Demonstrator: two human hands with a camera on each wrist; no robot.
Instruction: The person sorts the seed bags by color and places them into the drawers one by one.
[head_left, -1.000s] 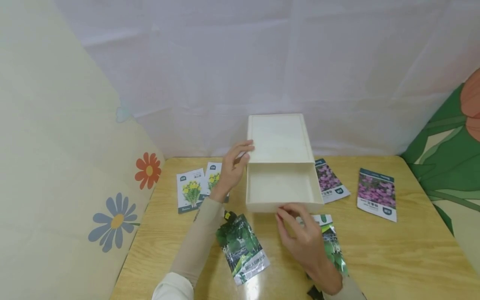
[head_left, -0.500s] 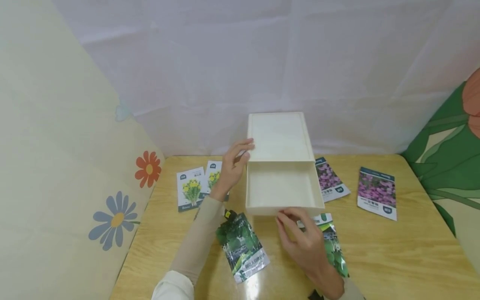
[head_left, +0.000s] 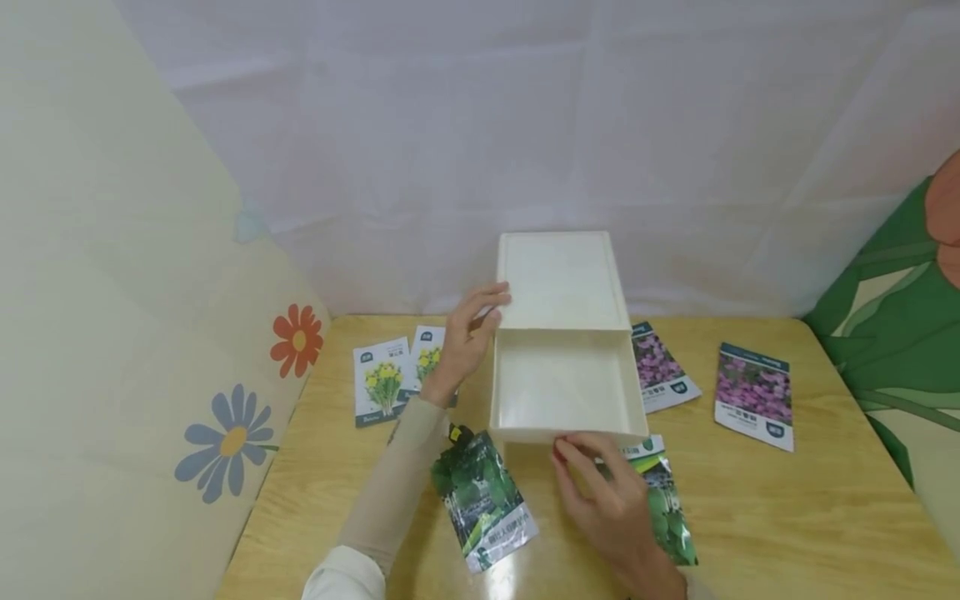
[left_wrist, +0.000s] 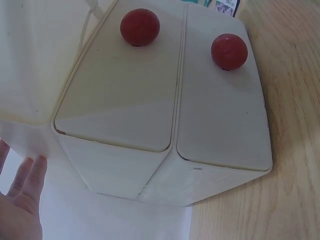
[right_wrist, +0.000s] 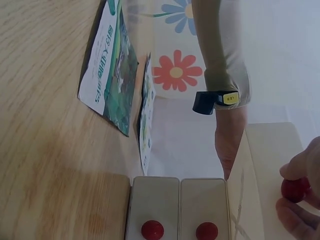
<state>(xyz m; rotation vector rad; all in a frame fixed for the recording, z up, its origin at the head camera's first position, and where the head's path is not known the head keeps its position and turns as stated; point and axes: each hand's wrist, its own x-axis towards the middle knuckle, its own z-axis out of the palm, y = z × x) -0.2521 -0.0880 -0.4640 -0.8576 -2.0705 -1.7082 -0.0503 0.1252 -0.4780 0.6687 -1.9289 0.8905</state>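
Note:
A white drawer cabinet (head_left: 562, 279) stands at the back of the wooden table. Its top drawer (head_left: 566, 383) is pulled well out and shows a bare inside. My right hand (head_left: 611, 500) pinches the round red knob (right_wrist: 295, 191) on that drawer's front between thumb and fingers. With fingers fairly straight, my left hand (head_left: 465, 337) rests against the cabinet's left side near the top. Below the pulled-out drawer, the left wrist view shows two closed drawers, one with a red knob (left_wrist: 140, 27) and the other with a matching knob (left_wrist: 229, 51).
Seed packets lie about the cabinet: yellow-flower ones (head_left: 382, 379) at left, purple-flower ones (head_left: 753, 396) at right. A green packet (head_left: 483, 500) lies between my arms; another green packet (head_left: 667, 508) is partly under my right hand. A white cloth (head_left: 420, 150) hangs behind the table.
The top drawer has slid a little farther out toward me, with my right hand on its knob. My left hand has stayed on the cabinet's side.

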